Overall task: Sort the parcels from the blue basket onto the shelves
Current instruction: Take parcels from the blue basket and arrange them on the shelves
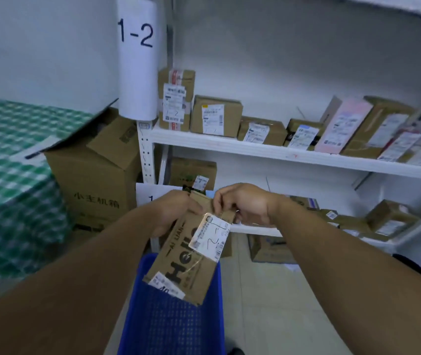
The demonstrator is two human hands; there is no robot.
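While left hand [176, 211] and right hand [247, 203] pinch a parcel [178, 272] in curled fingers [221, 201] above the blue basket [168, 329], labelled boxes [215, 116] crowd the shelves [255, 147] beyond it.

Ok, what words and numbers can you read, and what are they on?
"1-2": white paper sign.
"Hello", "AI LIAN": held parcel.
"40": that parcel's lower label.
Its upper label: print and scribble, unreadable.
"小主机箱": big floor box.
Shelf parcels' labels: too blurred.
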